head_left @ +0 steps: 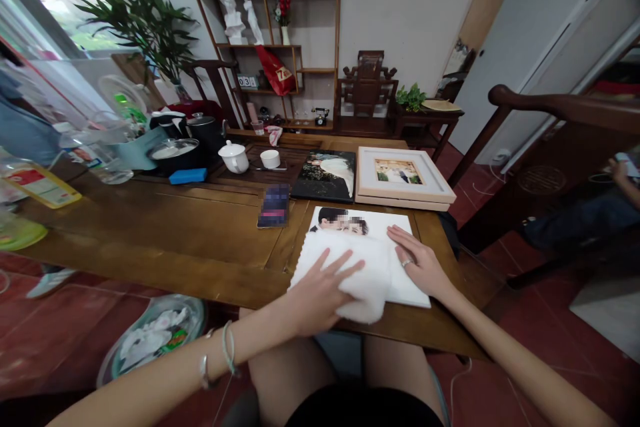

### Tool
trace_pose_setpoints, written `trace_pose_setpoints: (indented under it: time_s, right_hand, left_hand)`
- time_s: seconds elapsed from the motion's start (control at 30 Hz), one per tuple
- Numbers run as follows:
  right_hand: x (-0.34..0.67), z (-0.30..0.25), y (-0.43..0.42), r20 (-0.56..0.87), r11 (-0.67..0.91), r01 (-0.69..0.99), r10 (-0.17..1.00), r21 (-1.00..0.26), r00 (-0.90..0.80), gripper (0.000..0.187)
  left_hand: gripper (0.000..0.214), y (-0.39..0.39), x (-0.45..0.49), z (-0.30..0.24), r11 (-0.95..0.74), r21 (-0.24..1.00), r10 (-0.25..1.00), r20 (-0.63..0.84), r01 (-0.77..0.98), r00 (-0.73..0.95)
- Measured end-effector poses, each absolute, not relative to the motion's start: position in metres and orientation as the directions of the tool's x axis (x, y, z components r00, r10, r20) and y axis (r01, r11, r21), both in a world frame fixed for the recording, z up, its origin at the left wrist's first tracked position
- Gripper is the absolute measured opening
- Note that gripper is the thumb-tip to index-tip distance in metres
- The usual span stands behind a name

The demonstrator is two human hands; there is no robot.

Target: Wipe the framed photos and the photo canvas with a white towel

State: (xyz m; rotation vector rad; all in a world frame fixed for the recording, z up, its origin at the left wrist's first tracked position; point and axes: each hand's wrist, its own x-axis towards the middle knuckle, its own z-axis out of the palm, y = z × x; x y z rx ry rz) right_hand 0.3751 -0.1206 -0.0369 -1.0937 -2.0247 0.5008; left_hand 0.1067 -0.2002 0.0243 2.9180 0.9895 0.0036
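Note:
My left hand (320,290) lies flat with fingers spread on a white cloth (365,280), pressing it onto a large white photo print (380,223) that rests at the near edge of the wooden table (200,233). My right hand (420,263), a ring on one finger, lies open and flat on the print's right side, next to the cloth. The cloth covers the print's lower middle.
A white framed photo (403,177) and a dark photo panel (325,175) lie just behind the print. A phone (274,205) lies to the left. Tea ware, pots and bottles crowd the table's far left. A wooden chair (550,147) stands to the right, a bin (155,337) below left.

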Motion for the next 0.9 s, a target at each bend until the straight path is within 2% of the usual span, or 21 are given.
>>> trace_pose_setpoints:
  time_s: [0.17,0.33,0.53,0.73,0.8,0.9]
  right_hand:
    - [0.375,-0.037,-0.120,0.444,0.557,0.529,0.830,-0.640,-0.337,0.039]
    - [0.375,-0.037,-0.120,0.446,0.556,0.538,0.830,-0.633,-0.334,0.038]
    - [0.375,-0.039,-0.120,0.448,0.554,0.542,0.832,-0.632,-0.329,0.039]
    - [0.376,-0.038,-0.120,0.437,0.548,0.535,0.836,-0.644,-0.330,0.039]
    - [0.376,-0.038,-0.120,0.438,0.549,0.536,0.835,-0.641,-0.333,0.039]
    - [0.376,-0.039,-0.120,0.437,0.551,0.543,0.834,-0.634,-0.335,0.038]
  left_hand:
    - [0.043,-0.129,0.090,0.026,-0.659,0.032,0.752,0.015,0.752,0.659]
    - [0.047,-0.087,0.086,0.020,-0.655,-0.017,0.751,0.092,0.755,0.654]
    - [0.041,-0.133,0.098,0.021,-0.708,0.006,0.705,0.050,0.706,0.707]
    - [0.040,-0.211,0.114,0.027,-0.829,0.040,0.558,-0.005,0.558,0.830]
    - [0.041,-0.212,0.112,0.027,-0.824,0.051,0.565,-0.006,0.564,0.825]
    - [0.041,-0.182,0.104,0.027,-0.758,0.058,0.651,-0.012,0.650,0.759]
